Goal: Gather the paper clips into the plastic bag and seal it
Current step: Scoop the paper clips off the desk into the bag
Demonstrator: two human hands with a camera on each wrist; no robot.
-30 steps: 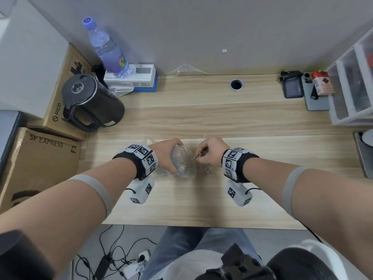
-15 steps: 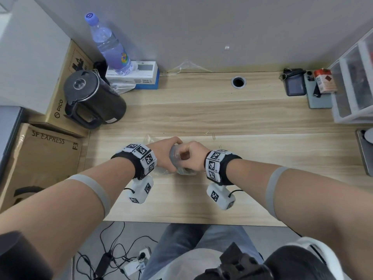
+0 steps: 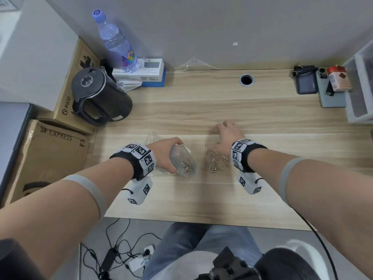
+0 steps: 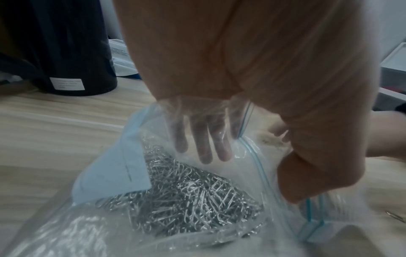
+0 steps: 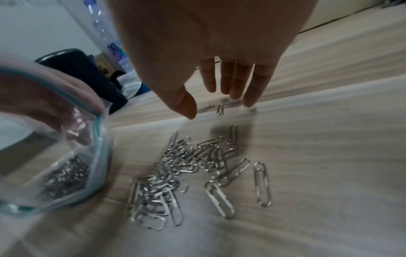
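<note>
Head overhead, wrists close, perhaps sharing bag [image 3: 182, 162]

plastic bag [image 4: 197, 200] bottom cut off, storage drawers [image 3: 361, 87] cropped at edge

Paper clips [image 5: 191, 173] silver, shiny metal. Plastic bag [image 3: 182, 163] clear, with a blue-green zip strip along the rim and a pale blue label patch. Desk [image 3: 222, 110] light wood with a streaky grain pattern. Kettle [image 3: 101, 96] black, white label at the base. Water bottle [image 3: 116, 40] clear, purple-blue cap, multicoloured label. Wrist bands [image 3: 141, 156] white with black square marker patterns, black strap underneath. Arm bands [image 3: 88, 190] grey. Cardboard boxes [image 3: 50, 158] brown with black print. Wall [image 3: 201, 27] grey. Jeans [image 3: 201, 237] blue.
</note>
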